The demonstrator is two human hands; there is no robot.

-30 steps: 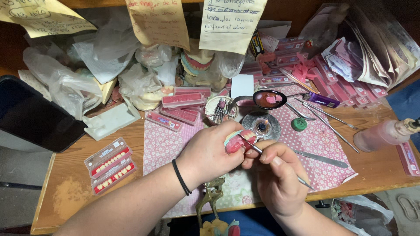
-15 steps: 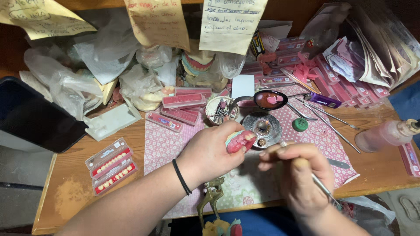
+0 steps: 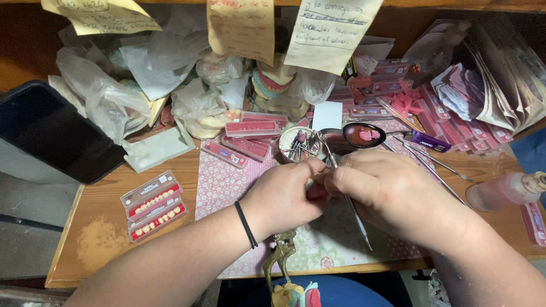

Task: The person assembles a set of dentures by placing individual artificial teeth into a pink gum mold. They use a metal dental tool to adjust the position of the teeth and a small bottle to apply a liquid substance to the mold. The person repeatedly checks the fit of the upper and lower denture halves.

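My left hand (image 3: 284, 196) is closed around a small pink wax denture piece, now almost hidden between my two hands over the pink patterned mat (image 3: 222, 185). My right hand (image 3: 389, 193) presses against it and holds a thin metal carving tool (image 3: 355, 213), whose shaft slants down toward me and whose tip points up near my left thumb. A black band (image 3: 245, 224) circles my left wrist. Just behind my hands stand a small round dish of burs (image 3: 297, 145) and a metal spoon with pink wax (image 3: 364, 135).
Two cards of artificial teeth (image 3: 152, 206) lie at the left. A dark tablet (image 3: 51, 133) sits at the far left, a pink bottle (image 3: 506, 190) at the right. Plastic bags, pink tooth-card boxes and paper notes crowd the back. A brass articulator (image 3: 281, 261) stands at the desk's front edge.
My right hand moved up and left from the front edge to meet my left hand. The pink denture piece, visible earlier in my left fingers, is now covered by both hands.
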